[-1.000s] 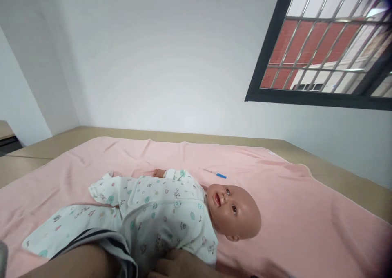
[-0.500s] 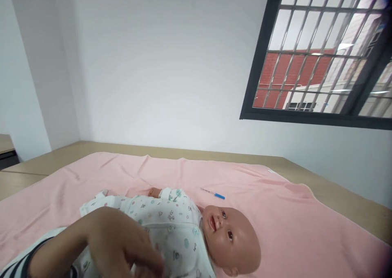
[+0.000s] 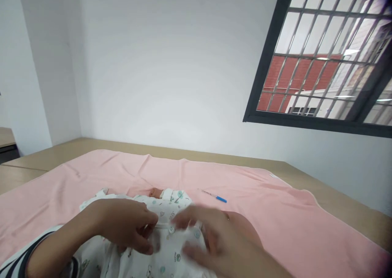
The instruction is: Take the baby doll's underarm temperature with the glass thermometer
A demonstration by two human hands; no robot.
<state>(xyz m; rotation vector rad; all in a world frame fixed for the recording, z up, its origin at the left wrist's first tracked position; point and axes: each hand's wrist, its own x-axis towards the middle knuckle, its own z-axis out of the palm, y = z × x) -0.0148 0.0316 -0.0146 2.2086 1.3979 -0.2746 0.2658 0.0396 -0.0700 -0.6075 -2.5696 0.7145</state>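
A baby doll in a white printed garment [image 3: 171, 253] lies on its back, its head [image 3: 245, 225] to the right. Over its chest hovers my left hand [image 3: 125, 225], fingers loosely bent and the thumb apart from them; whether it touches the cloth I cannot tell. My right hand [image 3: 220, 237], smeared by motion, reaches in from the lower right with fingers spread and covers most of the doll's face. No object shows in it. Beyond the doll lies a slim clear stick with a blue end [image 3: 221, 199], like a glass thermometer.
A pink blanket [image 3: 290, 229] with some wrinkles spreads under the doll on a wooden table [image 3: 101, 142]. A white wall [image 3: 165, 65] rises behind it. At the upper right is a dark-framed, barred window [image 3: 294, 117].
My right hand has come into view from the lower right, over the doll's head. My left hand has lifted slightly and its fingers have loosened. The view has shifted slightly.
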